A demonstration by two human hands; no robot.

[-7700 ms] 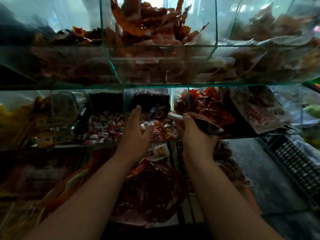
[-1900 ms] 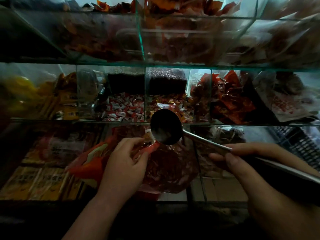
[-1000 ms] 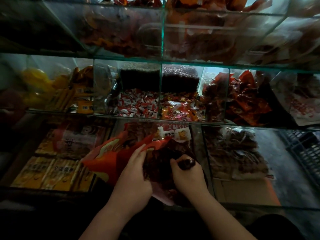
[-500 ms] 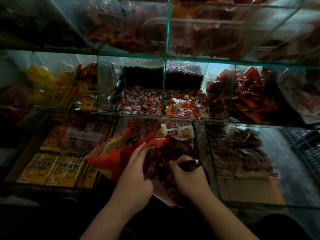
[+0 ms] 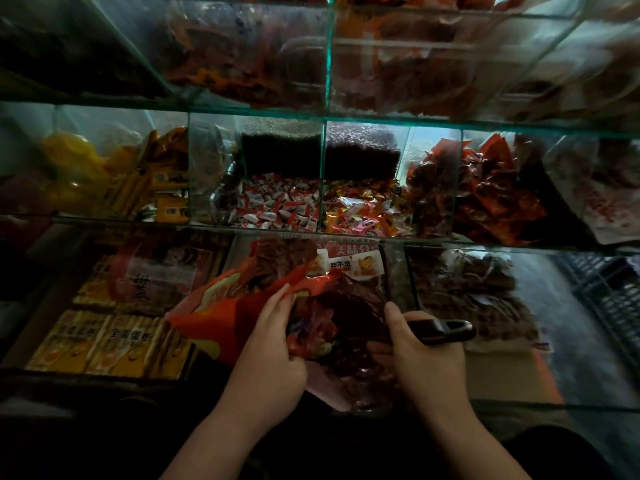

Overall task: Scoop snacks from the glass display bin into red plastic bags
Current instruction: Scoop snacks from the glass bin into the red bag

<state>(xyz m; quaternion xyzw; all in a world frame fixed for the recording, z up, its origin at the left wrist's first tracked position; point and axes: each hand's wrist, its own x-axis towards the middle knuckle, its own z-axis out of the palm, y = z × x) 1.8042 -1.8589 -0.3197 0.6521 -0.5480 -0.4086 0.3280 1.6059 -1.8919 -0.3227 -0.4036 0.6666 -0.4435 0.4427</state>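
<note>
Red plastic bag (image 5: 221, 317): thin, glossy, crumpled film with yellow print, held low in the middle compartment of the bottom tier of the glass display bin (image 5: 398, 282). Its mouth is pulled open towards the right.
Left hand (image 5: 268, 355): fingers and thumb pinched on the bag's rim.
Right hand (image 5: 424, 362): fingers curled tight round the scoop (image 5: 440, 330), whose smooth, dark, tapered handle points right; the bowl is hidden.
Snacks (image 5: 311, 337): small crinkly wrapped pieces, mixed colours, at the bag's mouth, beside dark reddish-brown pieces under clear wrinkled film.
Middle tier: white-and-red wrapped candies (image 5: 277, 206), orange and pink wrapped candies (image 5: 363, 213), two dark granular blocks behind them.
Bottom left: flat yellow cartons (image 5: 93, 344).
</note>
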